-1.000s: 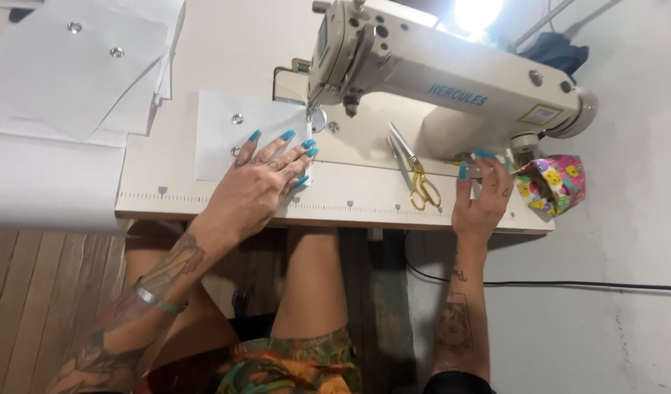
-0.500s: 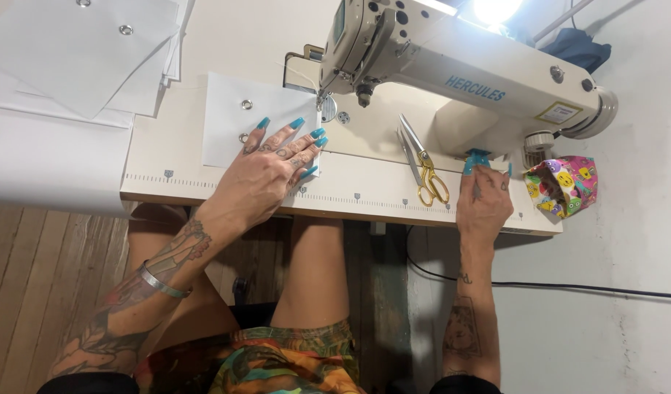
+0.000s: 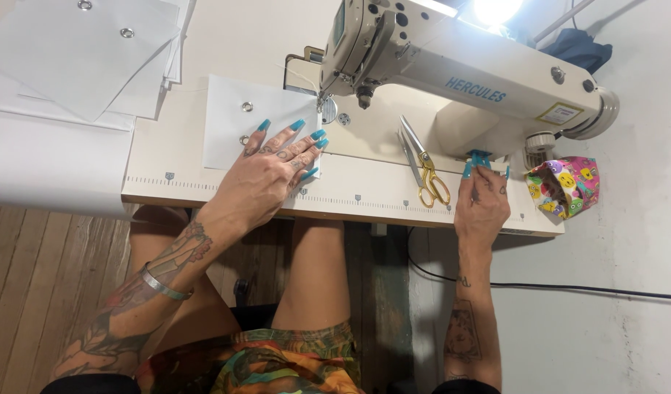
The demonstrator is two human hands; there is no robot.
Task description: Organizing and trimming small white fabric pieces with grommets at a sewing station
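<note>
Near the counter (image 3: 226, 191) edge, the left hand (image 3: 266, 175) lies flat, grip open, pressing the white fabric piece (image 3: 233, 124) at frame centre. The right hand (image 3: 481, 201) rests lower right, grip unclear. Beyond: gold scissors (image 3: 423, 164), sewing machine (image 3: 452, 80).

Sewing corner with plank floor and pale wall

A cream table (image 3: 204, 191) with a printed ruler along its front edge is standing over a worn wooden plank floor (image 3: 29, 284). A rough white wall (image 3: 627, 321) is rising on the right, with a black cable (image 3: 569, 287) running across it. A bright lamp (image 3: 496, 9) is glaring at the top, lighting the tabletop.
</note>
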